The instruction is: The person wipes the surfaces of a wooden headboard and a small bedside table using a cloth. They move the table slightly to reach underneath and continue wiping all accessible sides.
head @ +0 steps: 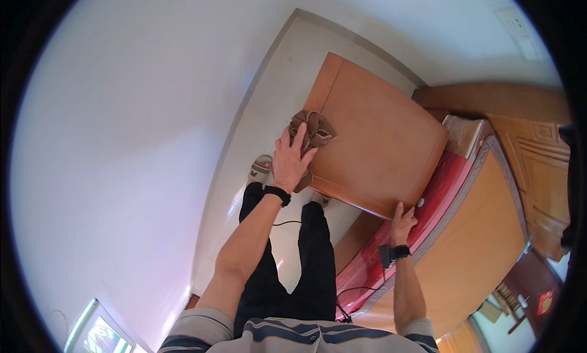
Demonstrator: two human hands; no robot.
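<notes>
A brown cloth [312,132] lies crumpled under my left hand [291,158], whose fingers press it onto the left edge of a wooden tabletop [376,133]. Part of the cloth hangs down past that edge beside my wrist. My right hand [403,223] rests at the near right corner of the wooden piece, thumb and fingers around the corner. Whether it grips firmly cannot be told. A black band with a small device [387,256] is on my right wrist, and a cable runs from it. My left wrist has a black band [278,195].
A bed with a tan mat [472,243] and a red, plastic-covered mattress side [442,179] stands at the right. Its carved wooden headboard [541,169] is behind. White walls [137,101] meet the tiled floor [238,137]. A wall socket [512,20] is at upper right.
</notes>
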